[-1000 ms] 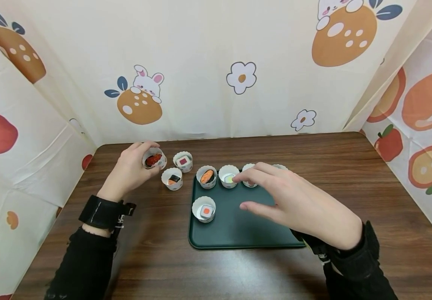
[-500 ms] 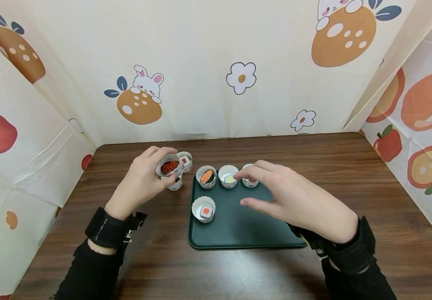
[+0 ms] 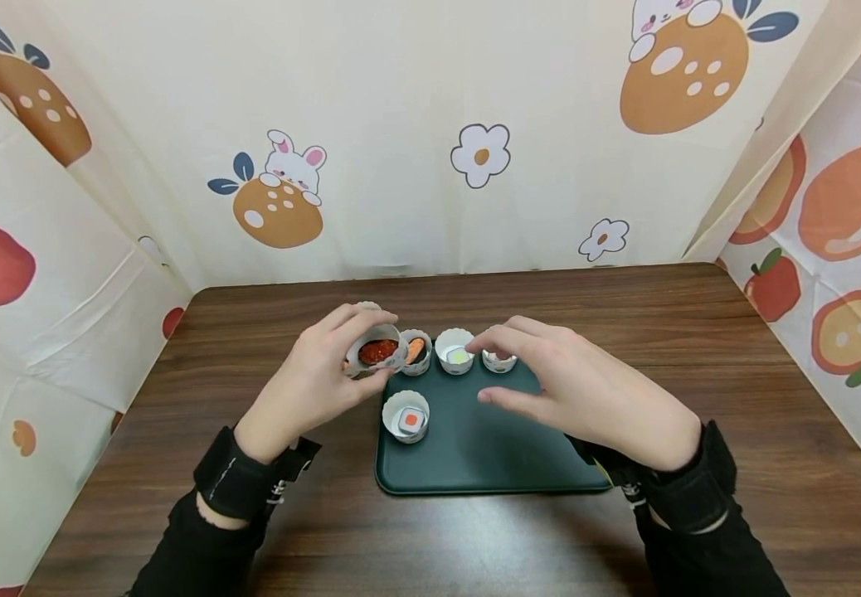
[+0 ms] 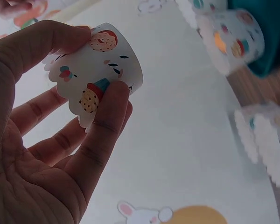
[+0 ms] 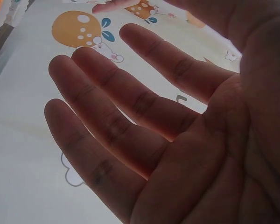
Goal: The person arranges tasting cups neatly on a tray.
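Between thumb and fingers, my left hand [image 3: 318, 373] pinches a scalloped paper cup [image 4: 100, 70] printed with cupcakes. A reddish-brown piece of food [image 3: 377, 351] lies inside that cup, which is held just off the left back corner of the green tray [image 3: 490, 464]. My right hand [image 3: 580, 390] hovers over the tray's right part, fingers extended and holding nothing. Along the tray's back edge stand a cup with an orange-topped sushi piece [image 3: 415, 351], a cup with a pale green piece [image 3: 455, 352] and another cup [image 3: 499, 362]. One cup with a white-and-orange piece [image 3: 406, 417] stands at the tray's left.
Two more paper cups [image 4: 266, 140] stand on the brown wooden table [image 3: 311, 531] left of the tray, mostly hidden behind my left hand in the head view. A printed cloth [image 3: 401, 99] hangs behind the table and along both sides.
My left hand has lifted the cup with the reddish-brown piece and carried it right, past the two other cups, to the tray's corner. The right hand has barely shifted.
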### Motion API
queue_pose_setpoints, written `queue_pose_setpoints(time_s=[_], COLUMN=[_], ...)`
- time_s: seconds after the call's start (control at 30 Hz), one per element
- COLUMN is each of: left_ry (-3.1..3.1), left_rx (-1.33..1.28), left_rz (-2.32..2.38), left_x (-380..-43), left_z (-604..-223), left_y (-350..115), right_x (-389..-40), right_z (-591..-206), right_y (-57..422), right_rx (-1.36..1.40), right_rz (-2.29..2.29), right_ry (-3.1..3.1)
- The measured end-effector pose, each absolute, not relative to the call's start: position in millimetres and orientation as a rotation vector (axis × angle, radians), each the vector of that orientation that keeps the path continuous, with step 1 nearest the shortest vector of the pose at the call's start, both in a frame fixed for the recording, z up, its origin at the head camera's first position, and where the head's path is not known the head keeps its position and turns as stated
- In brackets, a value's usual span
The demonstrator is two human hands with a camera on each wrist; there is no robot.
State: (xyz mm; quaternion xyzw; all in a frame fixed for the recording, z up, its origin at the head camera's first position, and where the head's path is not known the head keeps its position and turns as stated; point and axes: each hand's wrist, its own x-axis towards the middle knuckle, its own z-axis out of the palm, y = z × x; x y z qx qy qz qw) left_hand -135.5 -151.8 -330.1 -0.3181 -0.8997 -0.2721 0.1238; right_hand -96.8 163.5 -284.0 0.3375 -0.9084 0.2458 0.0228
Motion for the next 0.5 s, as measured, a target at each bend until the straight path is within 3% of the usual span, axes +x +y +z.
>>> queue_pose_setpoints(time_s=[0.5], left_ry=[-2.635], left_rx=[-1.058], left_rz=[-0.889], left_x=[-126], left_z=[-333], left_y=[-119], right_x=[-105], right_z=[-291], right_y=[160], right_rx=[1.070], right_rz=[0.776], right_ry=[-2.808])
